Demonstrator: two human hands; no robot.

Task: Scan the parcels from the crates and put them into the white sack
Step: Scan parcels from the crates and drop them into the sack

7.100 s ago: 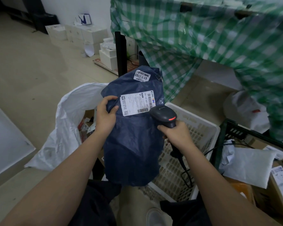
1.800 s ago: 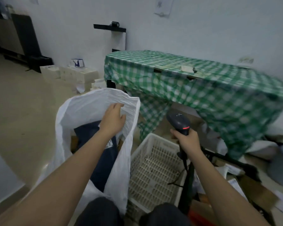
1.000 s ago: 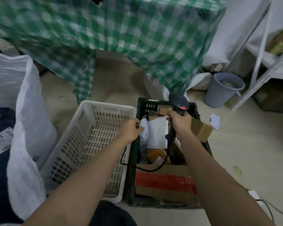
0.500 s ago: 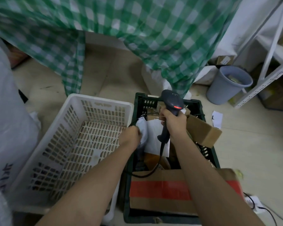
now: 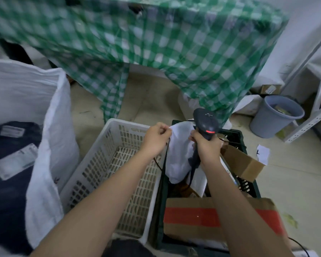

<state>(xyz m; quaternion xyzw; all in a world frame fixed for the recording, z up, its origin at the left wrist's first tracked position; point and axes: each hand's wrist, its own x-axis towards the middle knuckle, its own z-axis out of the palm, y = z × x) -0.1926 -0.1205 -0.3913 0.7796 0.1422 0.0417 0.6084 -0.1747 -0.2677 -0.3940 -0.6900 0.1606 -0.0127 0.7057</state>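
The person's left hand [image 5: 156, 137] pinches the upper left corner of a soft white plastic mailer parcel [image 5: 179, 154], with the fingers curled on its edge. The right hand [image 5: 207, 146] is wrapped around the handle of a black handheld barcode scanner [image 5: 205, 124], whose red light faces the camera, and its fingers also touch the right edge of the same parcel. The parcel hangs between the 2 hands, above the far left corner of a dark green plastic crate [image 5: 243, 138]. In this crate lie a brown cardboard box with a wide red tape band [image 5: 193, 217] at the near edge and a smaller brown cardboard box [image 5: 243, 164] tilted against the right wall. A black cable [image 5: 164, 160] hangs down from the scanner, between the 2 crates. Just beside the green crate, on its left, stands a white plastic crate with a perforated bottom [image 5: 115, 164]. Left of it stands the white woven sack [image 5: 50, 138], open at the top, and a dark blue plastic parcel with white labels [image 5: 9, 160] lies inside it. Behind the crates hangs a green and white checked tablecloth [image 5: 174, 45]. A grey plastic bucket [image 5: 275, 115] stands on the floor at the right, near a white metal shelf frame [image 5: 311, 117].
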